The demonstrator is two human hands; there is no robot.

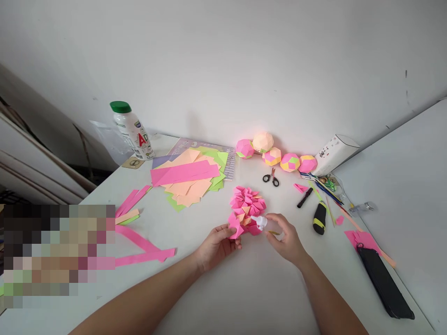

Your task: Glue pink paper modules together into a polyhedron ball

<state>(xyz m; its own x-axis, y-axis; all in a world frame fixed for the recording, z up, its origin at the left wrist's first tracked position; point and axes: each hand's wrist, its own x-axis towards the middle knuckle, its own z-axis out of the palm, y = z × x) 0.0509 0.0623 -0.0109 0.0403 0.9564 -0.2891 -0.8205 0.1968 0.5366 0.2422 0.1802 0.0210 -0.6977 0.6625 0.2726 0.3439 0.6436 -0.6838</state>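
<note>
Right fingers (281,219) hold a white-nozzled bottle (267,224).

On the white table (209,311), from its middle: pink paper strips (146,257) at nine o'clock, piled paper sheets (188,174) at eleven, scissors (272,176) at one, black-and-lime tool (319,219) at three, dark flat case (386,281) at four.
</note>
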